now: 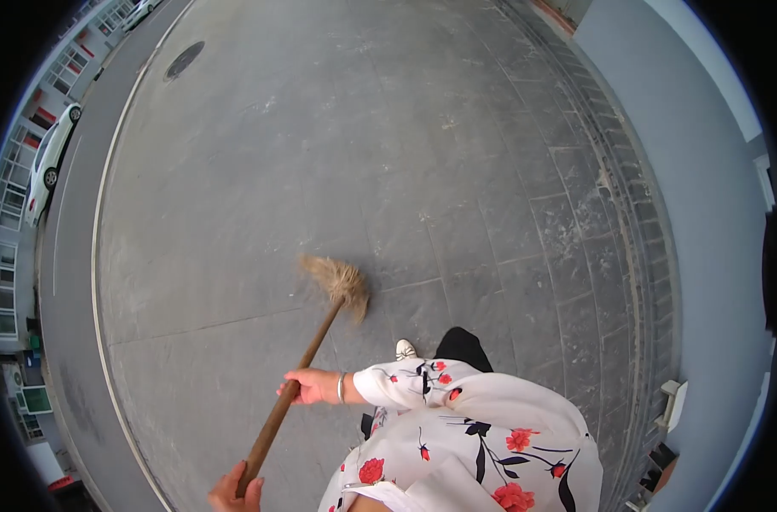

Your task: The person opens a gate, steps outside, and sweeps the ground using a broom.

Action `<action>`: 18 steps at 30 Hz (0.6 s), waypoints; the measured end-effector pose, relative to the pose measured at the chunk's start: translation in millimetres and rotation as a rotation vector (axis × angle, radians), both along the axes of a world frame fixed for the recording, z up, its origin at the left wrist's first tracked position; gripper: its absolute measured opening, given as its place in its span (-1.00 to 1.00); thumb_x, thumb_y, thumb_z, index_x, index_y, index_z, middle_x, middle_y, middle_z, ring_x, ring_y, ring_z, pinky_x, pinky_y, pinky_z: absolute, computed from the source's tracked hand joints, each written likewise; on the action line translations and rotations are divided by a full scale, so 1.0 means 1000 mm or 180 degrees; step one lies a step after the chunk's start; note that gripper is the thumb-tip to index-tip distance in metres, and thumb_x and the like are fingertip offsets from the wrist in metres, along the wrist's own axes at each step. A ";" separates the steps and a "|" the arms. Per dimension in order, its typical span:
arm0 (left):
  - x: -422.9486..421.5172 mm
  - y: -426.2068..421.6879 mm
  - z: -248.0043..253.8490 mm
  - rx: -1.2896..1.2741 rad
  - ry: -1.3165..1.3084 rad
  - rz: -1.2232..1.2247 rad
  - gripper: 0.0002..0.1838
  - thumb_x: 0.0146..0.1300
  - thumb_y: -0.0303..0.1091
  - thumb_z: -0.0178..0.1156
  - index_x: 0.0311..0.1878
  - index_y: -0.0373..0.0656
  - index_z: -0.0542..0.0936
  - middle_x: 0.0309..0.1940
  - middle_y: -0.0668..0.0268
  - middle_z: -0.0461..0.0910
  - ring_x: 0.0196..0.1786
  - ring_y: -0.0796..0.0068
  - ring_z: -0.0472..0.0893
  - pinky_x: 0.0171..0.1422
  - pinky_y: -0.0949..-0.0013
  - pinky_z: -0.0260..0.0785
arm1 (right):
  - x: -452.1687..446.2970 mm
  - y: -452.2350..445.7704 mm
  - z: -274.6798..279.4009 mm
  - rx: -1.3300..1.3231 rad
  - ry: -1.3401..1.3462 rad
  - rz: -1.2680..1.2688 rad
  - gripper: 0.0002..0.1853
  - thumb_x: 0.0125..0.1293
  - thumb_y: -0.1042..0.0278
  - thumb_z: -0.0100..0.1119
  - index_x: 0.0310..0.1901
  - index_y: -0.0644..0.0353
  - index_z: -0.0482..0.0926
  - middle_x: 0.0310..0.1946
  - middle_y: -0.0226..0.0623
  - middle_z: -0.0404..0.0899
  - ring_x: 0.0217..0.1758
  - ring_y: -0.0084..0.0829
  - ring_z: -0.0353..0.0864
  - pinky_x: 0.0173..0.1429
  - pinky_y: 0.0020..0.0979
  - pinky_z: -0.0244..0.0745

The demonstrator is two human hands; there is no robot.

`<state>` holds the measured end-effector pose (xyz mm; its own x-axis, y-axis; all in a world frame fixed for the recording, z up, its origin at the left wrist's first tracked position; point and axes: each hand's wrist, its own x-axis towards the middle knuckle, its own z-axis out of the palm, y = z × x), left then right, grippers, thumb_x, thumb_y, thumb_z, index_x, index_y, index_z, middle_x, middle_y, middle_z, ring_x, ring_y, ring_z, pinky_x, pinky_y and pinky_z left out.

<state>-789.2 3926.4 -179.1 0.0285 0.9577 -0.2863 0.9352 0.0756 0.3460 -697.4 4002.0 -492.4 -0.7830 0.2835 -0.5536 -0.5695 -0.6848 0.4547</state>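
A broom slants across the lower left of the head view, with a long wooden handle [318, 337] and a frayed straw head [340, 280] resting on the grey pavement. My right hand [307, 386], a silver bangle at its wrist, is closed around the middle of the handle. Lower down, my left hand [235, 490] wraps the handle near its upper end and is partly cut off by the frame's bottom edge. The white floral sleeve [482, 388] reaches across from the right.
Grey pavement [320, 171] spreads ahead, with a manhole cover [185, 61] at upper left. A white car [52, 162] stands on the road at left. A drain channel [614, 196] runs beside the grey wall [695, 213] at right. A light shoe [405, 349] shows below the broom head.
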 end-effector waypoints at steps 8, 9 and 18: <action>0.072 0.131 -0.143 -0.0738 -0.1545 -0.0597 -0.64 -0.18 -0.49 0.18 -0.20 -0.30 0.43 -0.52 0.33 0.46 -0.45 0.66 0.38 -0.36 0.56 0.27 | 0.214 0.073 -0.064 0.0905 -0.1011 -0.1475 -0.76 0.08 0.34 -0.18 -0.39 0.40 0.35 -0.38 -0.05 0.40 -0.24 -0.24 0.37 -0.04 -0.23 0.28; 0.104 0.151 -0.170 -0.0652 -0.1790 -0.0917 -0.64 -0.16 -0.47 0.17 -0.20 -0.30 0.42 -0.50 0.33 0.46 -0.44 0.65 0.38 -0.35 0.57 0.27 | 0.257 0.086 -0.068 0.0678 -0.1627 -0.1318 -0.74 0.08 0.32 -0.19 -0.39 0.41 0.35 -0.40 -0.02 0.39 -0.25 -0.21 0.36 -0.06 -0.20 0.29; 0.370 0.273 -0.249 -0.0870 -0.1973 -0.1778 -0.70 -0.09 -0.37 0.13 -0.21 -0.20 0.42 -0.55 0.02 0.41 -0.46 0.03 0.40 -0.43 0.34 0.26 | 0.544 0.153 -0.141 -0.0920 -0.3111 -0.2043 -0.74 0.15 0.23 -0.19 -0.26 0.28 0.24 -0.36 -0.07 0.38 -0.36 -0.16 0.40 -0.19 -0.02 0.31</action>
